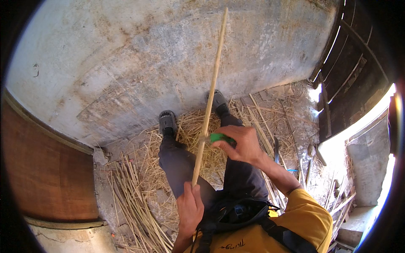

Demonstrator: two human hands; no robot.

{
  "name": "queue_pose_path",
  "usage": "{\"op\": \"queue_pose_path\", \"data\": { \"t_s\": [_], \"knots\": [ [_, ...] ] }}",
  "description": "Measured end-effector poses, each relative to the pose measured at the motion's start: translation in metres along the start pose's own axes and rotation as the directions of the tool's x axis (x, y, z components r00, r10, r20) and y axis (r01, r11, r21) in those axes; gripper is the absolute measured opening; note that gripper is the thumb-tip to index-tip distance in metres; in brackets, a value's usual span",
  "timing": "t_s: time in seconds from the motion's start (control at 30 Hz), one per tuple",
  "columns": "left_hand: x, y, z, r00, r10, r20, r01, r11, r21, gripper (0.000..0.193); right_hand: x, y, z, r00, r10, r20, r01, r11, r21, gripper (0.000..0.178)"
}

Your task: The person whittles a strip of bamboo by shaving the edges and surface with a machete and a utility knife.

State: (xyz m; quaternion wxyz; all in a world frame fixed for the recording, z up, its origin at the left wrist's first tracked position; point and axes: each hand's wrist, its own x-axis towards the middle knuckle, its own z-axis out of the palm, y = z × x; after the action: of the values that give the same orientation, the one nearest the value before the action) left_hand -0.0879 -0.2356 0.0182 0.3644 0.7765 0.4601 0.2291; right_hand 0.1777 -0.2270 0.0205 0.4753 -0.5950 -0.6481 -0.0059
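Note:
A long pale bamboo stick slants up and away from my lap, its far end in front of the wall. My left hand is closed round its near end, low by my thigh. Higher along the stick, my right hand grips a green-handled knife. Its short blade, blurred and partly hidden, meets the right side of the stick. My fingers cover most of the handle.
Pale shavings litter the floor round my feet. A bundle of thin strips lies at the left, beside a brown wooden panel. A stained wall rises ahead. A dark curved blade and more strips lie right. A black bag sits at my waist.

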Motion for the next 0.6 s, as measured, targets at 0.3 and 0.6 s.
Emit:
{"op": "queue_pose_path", "data": {
  "t_s": [0.3,0.6],
  "knots": [
    [-0.01,-0.012,0.001,1.0,0.008,0.014,-0.008,1.0,0.008,0.017,0.013,0.01,-0.004,0.999,0.039,-0.005,-0.039,0.999,-0.023,0.033],
    [-0.012,-0.016,-0.002,1.0,0.01,0.013,-0.011,0.997,0.076,0.018,0.017,0.017,0.004,0.998,0.055,-0.024,-0.055,0.998,0.004,0.031]
  ]
}}
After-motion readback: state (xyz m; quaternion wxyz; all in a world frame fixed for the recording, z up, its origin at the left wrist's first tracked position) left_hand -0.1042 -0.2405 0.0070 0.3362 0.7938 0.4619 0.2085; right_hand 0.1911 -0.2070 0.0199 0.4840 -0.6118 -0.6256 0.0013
